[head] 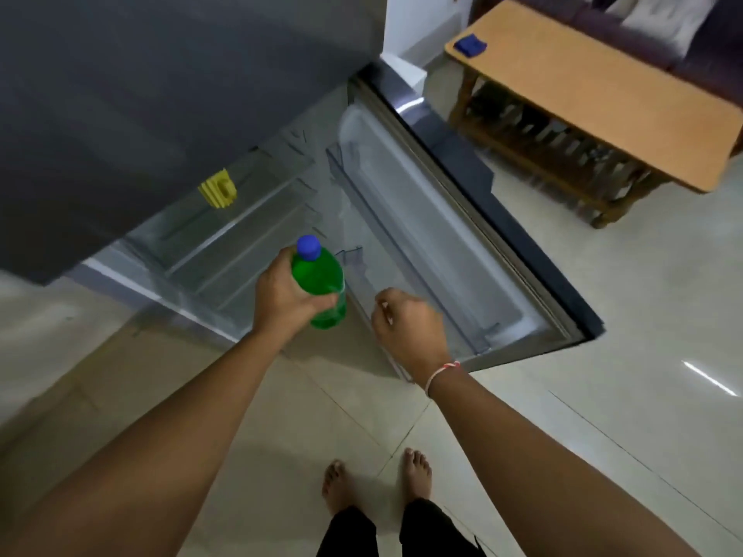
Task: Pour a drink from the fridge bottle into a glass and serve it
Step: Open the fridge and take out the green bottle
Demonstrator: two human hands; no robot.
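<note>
A green bottle (319, 285) with a blue cap is held upright in front of the open fridge, gripped round its body by my left hand (285, 295). My right hand (406, 323) hovers to the right of the bottle, just in front of the fridge door's lower shelf (402, 283), with its fingers curled and nothing in them. The fridge's lower door (462, 219) stands open to the right. No glass is in view.
The dark upper fridge door (161, 94) fills the top left. Clear shelves (225, 243) and a yellow item (219, 188) sit inside the fridge. A wooden table (603, 94) with a blue object (469, 45) stands at the upper right, a sofa behind it. Tiled floor and my bare feet lie below.
</note>
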